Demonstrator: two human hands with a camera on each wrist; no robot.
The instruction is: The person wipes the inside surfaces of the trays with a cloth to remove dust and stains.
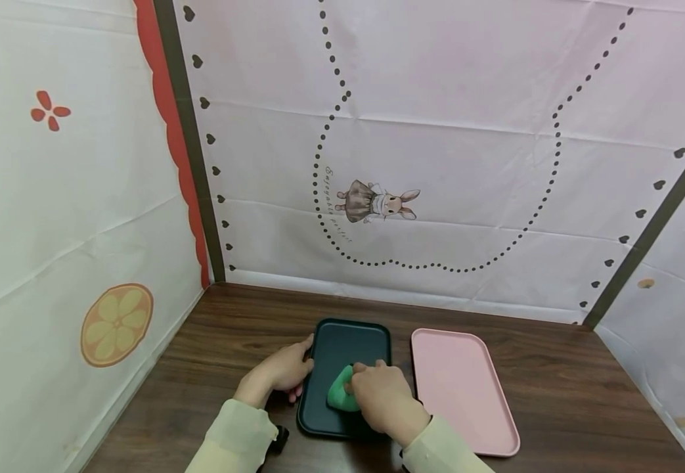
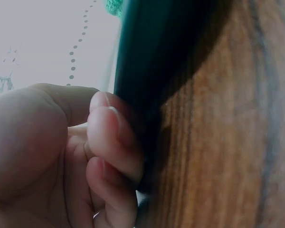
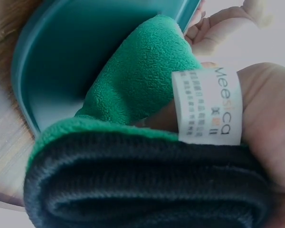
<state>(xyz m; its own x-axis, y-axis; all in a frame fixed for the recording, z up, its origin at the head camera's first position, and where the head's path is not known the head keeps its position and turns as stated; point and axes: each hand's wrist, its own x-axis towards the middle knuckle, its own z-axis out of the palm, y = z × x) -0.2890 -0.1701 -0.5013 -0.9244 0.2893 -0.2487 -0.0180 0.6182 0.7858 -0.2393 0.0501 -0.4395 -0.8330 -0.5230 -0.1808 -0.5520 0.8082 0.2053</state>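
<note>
A dark teal tray [image 1: 348, 343] lies on the wooden table, and a folded green cloth [image 1: 339, 395] rests on its surface. My right hand [image 1: 385, 395] grips the cloth, bunching it against the tray. In the right wrist view the cloth [image 3: 137, 69] looks fuzzy, with a black edge folded in layers and a white printed label [image 3: 209, 109]. My left hand [image 1: 284, 369] holds the tray's left edge. Its fingers [image 2: 115, 137] curl against the tray's side in the left wrist view; the fingertips' far ends are partly hidden in shadow.
A pink tray [image 1: 460, 387] lies just right of the dark tray on the brown table [image 1: 242, 315]. White printed sheets [image 1: 448, 164] wall off the table at the back, left and right.
</note>
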